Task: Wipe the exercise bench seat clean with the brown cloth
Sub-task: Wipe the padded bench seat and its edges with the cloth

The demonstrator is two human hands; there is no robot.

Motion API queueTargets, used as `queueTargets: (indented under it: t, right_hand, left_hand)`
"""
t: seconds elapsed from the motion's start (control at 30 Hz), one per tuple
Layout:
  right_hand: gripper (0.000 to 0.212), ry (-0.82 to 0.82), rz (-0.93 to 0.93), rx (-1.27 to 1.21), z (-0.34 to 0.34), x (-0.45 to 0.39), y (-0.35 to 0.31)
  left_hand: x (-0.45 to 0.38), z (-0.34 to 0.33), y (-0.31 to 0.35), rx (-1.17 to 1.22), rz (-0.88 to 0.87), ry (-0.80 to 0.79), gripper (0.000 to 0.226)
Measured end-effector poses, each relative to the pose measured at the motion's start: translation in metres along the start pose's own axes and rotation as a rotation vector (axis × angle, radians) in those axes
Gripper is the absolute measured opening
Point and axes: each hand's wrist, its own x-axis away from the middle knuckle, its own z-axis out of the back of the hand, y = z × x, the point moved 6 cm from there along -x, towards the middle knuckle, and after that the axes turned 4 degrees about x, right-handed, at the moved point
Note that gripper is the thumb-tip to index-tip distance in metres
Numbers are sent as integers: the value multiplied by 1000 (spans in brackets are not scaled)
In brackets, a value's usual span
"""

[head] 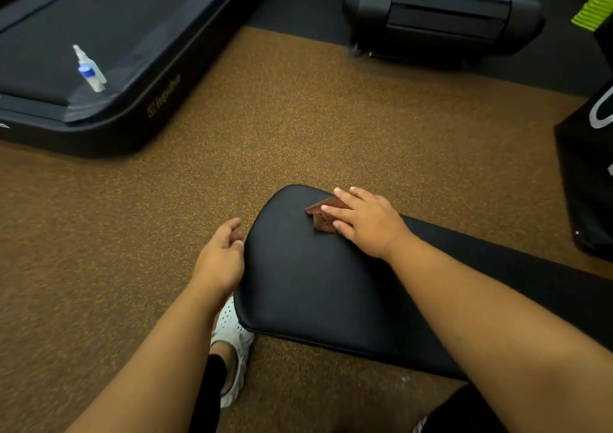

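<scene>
Fingers (345, 197) of the right hand (368, 223) lie straight and spread, pressing flat on one brown cloth (323, 215); no curl, no pinch. Cloth sits bunched on the black bench seat (308, 283), toward the seat's 12 o'clock end, mostly hidden under the palm, one corner poking out at 9 o'clock of the hand. Left hand (220, 257) hangs just off the seat's 9 o'clock edge, fingers loosely curled, holding nothing; cannot tell if the fingertips touch the pad edge. Two bare forearms come in from 6 o'clock.

One seat pad, rounded at the far end, continuing into a longer black pad toward 3 o'clock. One white perforated shoe (232, 336) on the floor, partly tucked under the seat's 7 o'clock corner. Floor (298, 127) is brown speckled rubber.

One clear spray bottle (89, 69) with a blue label lies tilted on the deck of a black treadmill (126, 34) at 10 o'clock, well apart from the seat. Second black machine (441, 15) at 1 o'clock. One black bag-like object (587, 184) with white markings at 3 o'clock, cut off by the frame edge. Lime-green ridged item (597, 5) at the top right corner, partly out of frame.
</scene>
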Motion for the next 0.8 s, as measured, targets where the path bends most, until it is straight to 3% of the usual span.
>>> queueTargets:
  t: [0.07, 0.13, 0.23, 0.3, 0.37, 0.53, 0.8]
  right_hand:
    - [33, 150, -91, -80, 6, 0, -7]
    - [23, 281, -293, -330, 11, 2, 0]
    - [27, 304, -608, -1082, 10, 12, 10]
    - [24, 248, -615, -1563, 12, 16, -6]
    - [23, 158, -515, -1858, 20, 19, -27]
    - [36, -24, -395, -1801, 26, 17, -50]
    - [26, 178, -735, -1835, 29, 28, -2]
  left_hand:
    - [0, -2, 1, -3, -3, -11, 45]
    - [1, -1, 4, -16, -20, -6, 45]
    - [3, 3, 9, -8, -45, 17, 45]
    - [6, 3, 14, -5, -63, 35, 43]
    - [10, 0, 22, 9, -100, 37, 42]
    - [16, -5, 36, 11, -200, 33, 39]
    - [17, 1, 39, 24, -183, 53, 38]
